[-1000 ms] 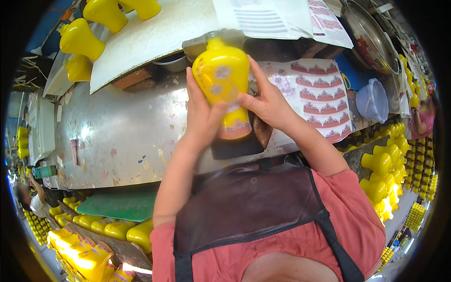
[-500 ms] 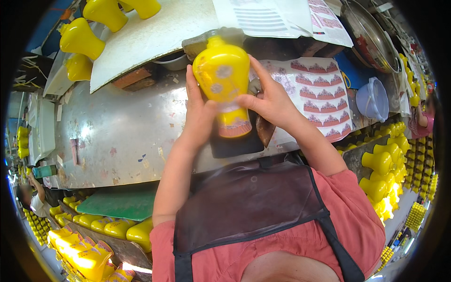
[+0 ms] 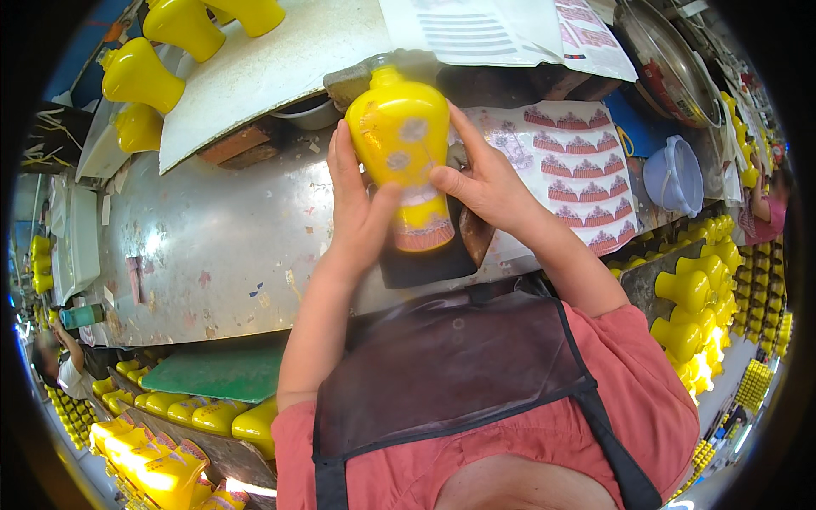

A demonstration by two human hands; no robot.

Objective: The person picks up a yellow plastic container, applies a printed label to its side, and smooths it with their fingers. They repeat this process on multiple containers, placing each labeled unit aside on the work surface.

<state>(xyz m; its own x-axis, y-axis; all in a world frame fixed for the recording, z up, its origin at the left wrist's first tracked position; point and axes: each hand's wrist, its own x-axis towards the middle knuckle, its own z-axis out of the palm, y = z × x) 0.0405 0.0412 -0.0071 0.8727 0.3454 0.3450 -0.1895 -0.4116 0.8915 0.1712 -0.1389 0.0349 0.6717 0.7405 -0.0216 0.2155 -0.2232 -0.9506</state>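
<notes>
A glossy yellow vase (image 3: 399, 123) lies between my two hands, its narrow neck pointing away from me and its base toward me. Pale floral decals show on its body, and a pinkish patterned band runs round the base. My left hand (image 3: 357, 200) grips the vase's left side, thumb near the waist. From the right, my right hand (image 3: 484, 174) holds it, with the thumb pressed on the front near the waist and the fingers along the side. A dark pad (image 3: 429, 268) lies beneath the base. Whatever supports the vase underneath is mostly hidden.
Right of my hands lies a sheet of pink patterned decals (image 3: 582, 183), then a pale blue bucket (image 3: 673, 177). A white board (image 3: 255, 72) rests on bricks (image 3: 242, 144) at the back left, with yellow vases (image 3: 140, 75) beside it. More vases (image 3: 684, 289) stand at right.
The vase has turned slightly, so its floral decals sit a little further right on its front. My right thumb has shifted slightly up the vase; both hands keep their hold.
</notes>
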